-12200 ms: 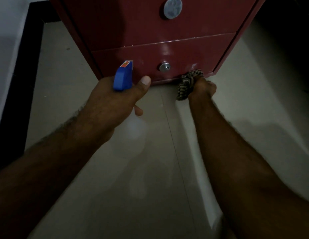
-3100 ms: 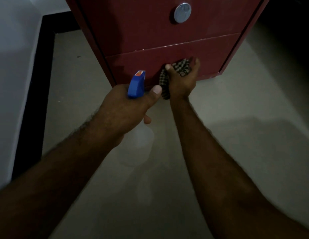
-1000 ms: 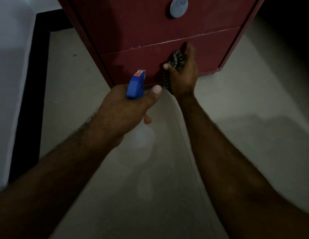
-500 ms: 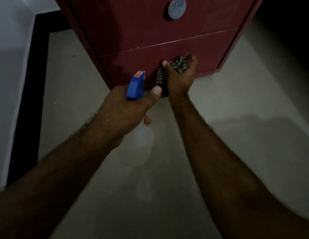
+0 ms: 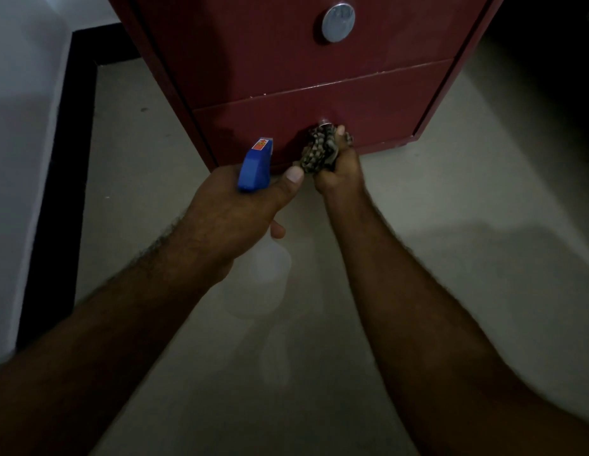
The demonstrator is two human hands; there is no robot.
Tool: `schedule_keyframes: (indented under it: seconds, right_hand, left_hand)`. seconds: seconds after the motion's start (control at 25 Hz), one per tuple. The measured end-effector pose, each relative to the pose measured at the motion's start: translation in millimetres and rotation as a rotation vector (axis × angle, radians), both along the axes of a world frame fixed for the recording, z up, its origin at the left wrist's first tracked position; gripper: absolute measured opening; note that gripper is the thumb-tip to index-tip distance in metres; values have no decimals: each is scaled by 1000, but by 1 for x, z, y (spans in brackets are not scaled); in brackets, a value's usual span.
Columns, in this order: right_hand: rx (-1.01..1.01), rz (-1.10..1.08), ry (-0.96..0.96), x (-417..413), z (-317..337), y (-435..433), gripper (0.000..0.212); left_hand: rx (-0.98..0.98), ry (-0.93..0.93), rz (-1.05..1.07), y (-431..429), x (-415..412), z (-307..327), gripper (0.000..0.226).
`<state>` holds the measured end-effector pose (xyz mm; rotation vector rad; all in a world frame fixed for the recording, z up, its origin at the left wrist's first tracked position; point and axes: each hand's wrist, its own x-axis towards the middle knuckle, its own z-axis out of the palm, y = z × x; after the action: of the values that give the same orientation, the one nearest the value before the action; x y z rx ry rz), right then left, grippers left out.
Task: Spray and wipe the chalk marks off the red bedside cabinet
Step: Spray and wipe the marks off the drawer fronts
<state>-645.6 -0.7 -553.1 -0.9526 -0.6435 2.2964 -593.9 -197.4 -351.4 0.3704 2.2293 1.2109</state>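
Low down, right hand is gripping a bunched checked cloth, pressing it against the lower drawer of the red bedside cabinet, just under the small knob. Just left of it, left hand is gripping a spray bottle, blue head pointing toward the cabinet.

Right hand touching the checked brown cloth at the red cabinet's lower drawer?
Touching. Head view: the right hand has its fingers curled round the bunched checked brown cloth.
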Motion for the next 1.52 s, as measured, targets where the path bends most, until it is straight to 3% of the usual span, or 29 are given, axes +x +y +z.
schedule_keyframes:
  seconds: [0.24,0.36,0.48,0.64,0.76,1.2,1.52]
  right_hand:
    - [197,-123,-50,7,24,3,80]
    - [505,-98,-267,8,14,14,85]
    - [560,-190,-390,6,20,3,81]
    - [248,-314,-325,10,24,-7,79]
    - [172,-290,-237,26,28,-6,80]
    - [448,-230,49,60,122,17,74]
    - [547,-274,38,57,144,19,71]
  left_hand:
    - [0,-7,-19,1,2,-3,27]
    - [-3,5,-10,1,1,0,21]
    - [15,9,-13,2,1,3,23]
    - [45,57,-39,2,3,8,37]
    - [98,104,-85,6,4,17,39]
    - [168,192,-63,27,13,31,39]
    - [158,183,-65,29,11,26,40]
